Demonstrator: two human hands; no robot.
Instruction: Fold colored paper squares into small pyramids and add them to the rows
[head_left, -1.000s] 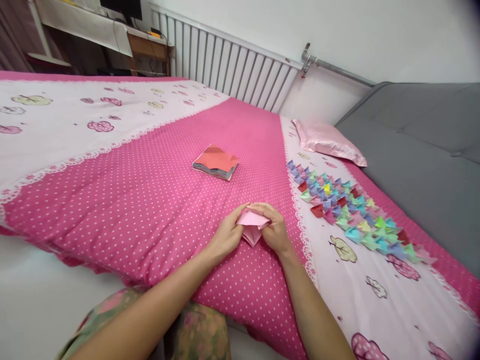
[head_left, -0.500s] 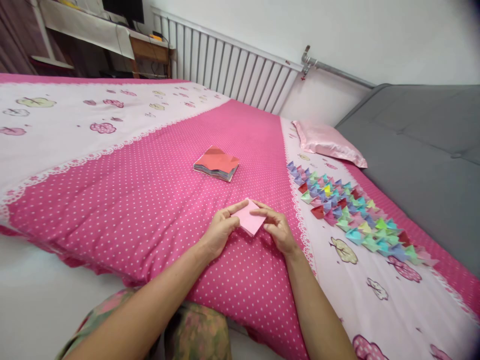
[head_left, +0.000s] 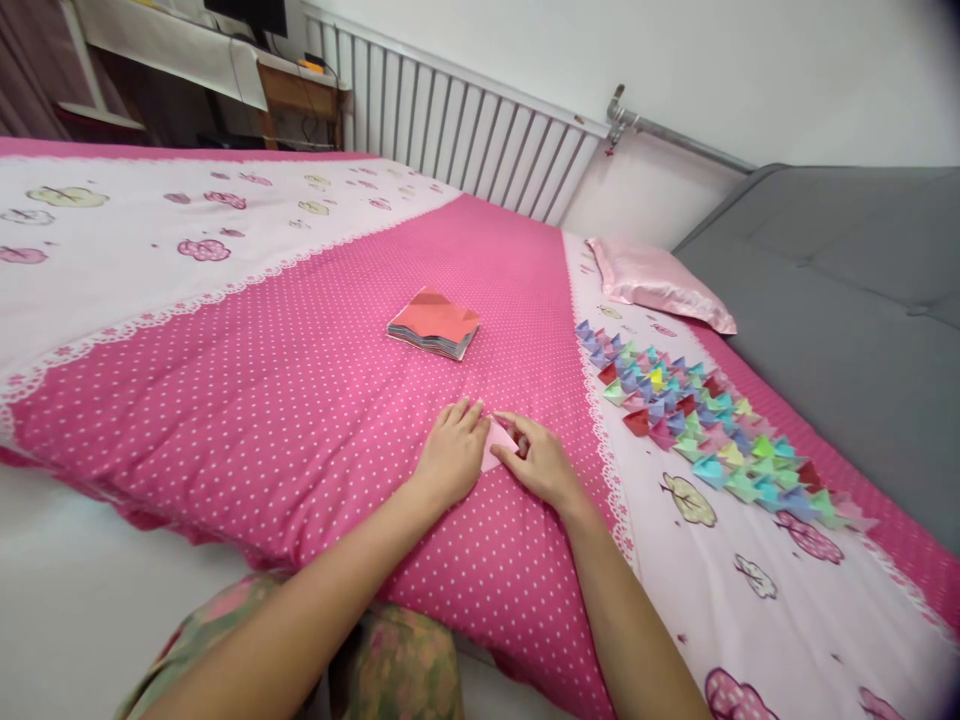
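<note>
A small folded piece of pink origami paper point(head_left: 498, 446) is between my hands, low over the bed's front edge. My left hand point(head_left: 454, 455) covers the paper's left part, back upward, with its fingers held together over it; whatever the thumb does is hidden. At the right side, my right hand point(head_left: 544, 462) grips the paper with its thumb on the near side and index finger at the top corner. Beyond the hands lies a stack of square origami paper point(head_left: 433, 322), red sheet on top. To the right stand several rows of small folded paper boats point(head_left: 694, 420) in many colours.
The bed has a pink dotted cover point(head_left: 300, 370) with white printed bands. A pink pillow point(head_left: 660, 285) lies against a grey padded headboard point(head_left: 847, 290). White radiator point(head_left: 450, 115) and pipe are at the wall. A desk point(head_left: 300, 95) stands at the back left.
My left hand has turned over from pinching the paper's left edge to lying across it, hiding that part. The right hand has shifted its hold, and less of the pink paper shows.
</note>
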